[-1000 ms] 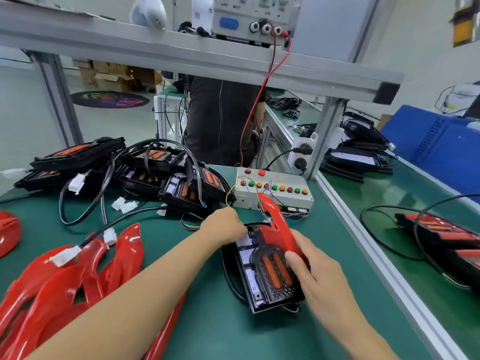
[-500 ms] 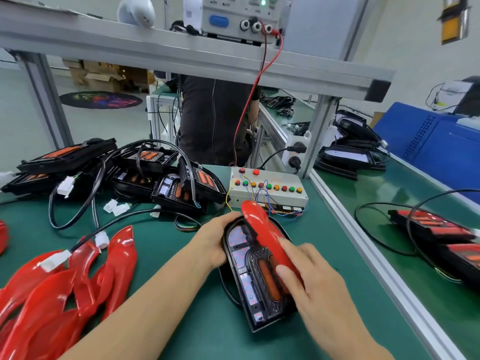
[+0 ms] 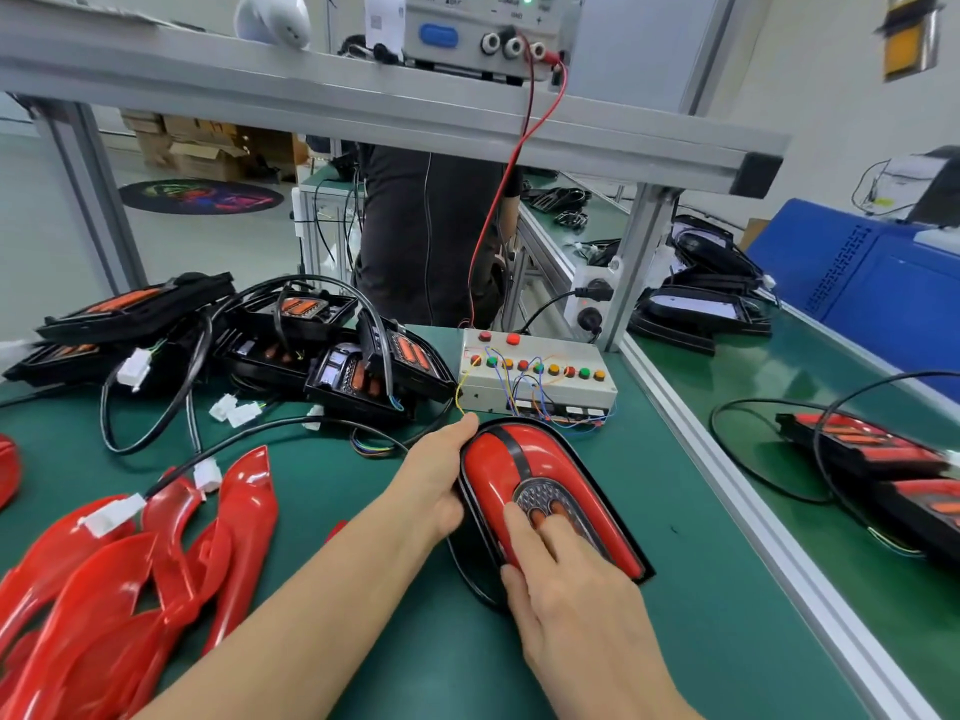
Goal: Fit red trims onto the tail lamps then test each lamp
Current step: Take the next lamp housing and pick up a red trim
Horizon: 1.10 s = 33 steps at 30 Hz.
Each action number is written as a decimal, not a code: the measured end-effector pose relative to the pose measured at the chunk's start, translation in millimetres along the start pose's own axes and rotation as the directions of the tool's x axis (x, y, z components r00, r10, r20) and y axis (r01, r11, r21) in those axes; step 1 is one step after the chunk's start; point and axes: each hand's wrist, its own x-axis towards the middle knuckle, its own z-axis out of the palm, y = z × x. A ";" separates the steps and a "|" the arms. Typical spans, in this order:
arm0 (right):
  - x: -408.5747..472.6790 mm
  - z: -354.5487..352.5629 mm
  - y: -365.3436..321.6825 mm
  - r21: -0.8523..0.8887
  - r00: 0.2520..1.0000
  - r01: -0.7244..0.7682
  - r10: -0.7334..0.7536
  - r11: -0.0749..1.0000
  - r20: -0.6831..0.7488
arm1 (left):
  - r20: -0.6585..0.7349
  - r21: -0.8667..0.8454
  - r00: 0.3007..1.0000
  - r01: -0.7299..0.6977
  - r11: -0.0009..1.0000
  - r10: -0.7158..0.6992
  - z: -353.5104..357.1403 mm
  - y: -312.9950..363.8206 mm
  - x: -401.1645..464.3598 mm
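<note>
Red trim [image 3: 498,459] now flat on lamp [image 3: 631,550]

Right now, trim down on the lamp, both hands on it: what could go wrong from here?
1. The right hand presses only the near end of the red trim; the far end may not be seated, so it could pop up.
2. The black cable loops out from under the lamp; pressing might pinch it.
3. The left hand grips the lamp's edge beside the test box and its loose wires; a slip could snag them.
</note>
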 end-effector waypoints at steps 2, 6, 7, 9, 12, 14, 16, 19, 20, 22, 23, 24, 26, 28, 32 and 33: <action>-0.4 4.4 0.5 0.001 1.000 0.005 -0.005 1.000 0.026 | -0.011 0.000 1.000 -0.014 1.000 0.014 -0.7 -1.9 0.3; -4.9 14.2 4.1 0.052 0.999 0.033 -0.035 0.998 0.022 | 0.052 -0.025 0.998 -0.017 1.000 0.018 -3.9 -5.6 -4.1; -4.9 15.6 3.3 0.072 0.999 0.020 -0.022 0.997 0.030 | 0.071 -0.006 0.997 -0.034 0.999 0.034 -4.6 -6.8 -4.6; -3.9 13.4 2.1 0.114 0.999 0.013 -0.019 0.993 0.051 | 0.083 0.052 0.992 -0.104 0.993 0.099 -6.0 -8.9 -3.7; -5.3 0.4 9.0 0.285 0.970 -0.150 0.085 0.947 0.229 | 0.041 0.048 0.988 -0.150 0.987 0.148 -6.1 -8.9 -3.6; -13.3 -7.3 22.6 0.467 0.893 -0.420 0.264 0.778 0.364 | 0.014 0.046 0.987 -0.159 0.986 0.159 -7.9 -5.7 -2.2; -21.8 -11.8 37.2 0.481 0.789 -0.608 0.410 0.631 0.458 | 0.014 0.044 0.988 -0.156 0.987 0.155 -11.6 -2.1 0.4; -25.2 -9.3 43.0 0.483 0.546 -0.837 0.327 0.259 0.771 | 0.039 0.041 0.988 -0.148 0.988 0.147 -13.4 -0.9 -0.4; -25.2 -6.6 41.1 0.482 0.491 -0.871 0.244 0.099 0.836 | 0.047 0.041 0.988 -0.147 0.988 0.145 -12.6 -2.1 -1.4; -24.0 1.0 36.4 0.484 0.471 -0.865 0.120 -0.134 0.874 | 0.051 0.031 0.986 -0.163 0.986 0.162 -11.0 -4.9 -2.2; -23.4 4.7 32.9 0.489 0.479 -0.846 0.098 -0.213 0.872 | 0.046 0.024 0.983 -0.180 0.983 0.179 -10.5 -5.5 -2.5; -23.5 7.7 30.0 0.496 0.489 -0.821 0.103 -0.282 0.867 | 0.040 0.016 0.979 -0.199 0.980 0.198 -10.3 -5.0 -2.6; -23.6 13.0 26.0 0.514 0.497 -0.780 0.145 -0.357 0.856 | 0.050 0.012 0.970 -0.240 0.971 0.239 -10.5 -3.0 -3.8; -22.8 14.9 22.0 0.527 0.501 -0.766 0.171 -0.370 0.848 | 0.085 0.011 0.956 -0.282 0.959 0.280 -9.4 -1.0 -6.6; -20.3 18.4 15.9 0.561 0.526 -0.709 0.209 -0.428 0.824 | 0.122 -0.009 0.949 -0.292 0.956 0.291 -6.2 -1.9 -10.1; -19.0 18.2 14.7 0.573 0.541 -0.691 0.211 -0.441 0.814 | 0.123 -0.016 0.953 -0.276 0.961 0.276 -5.5 -2.0 -10.7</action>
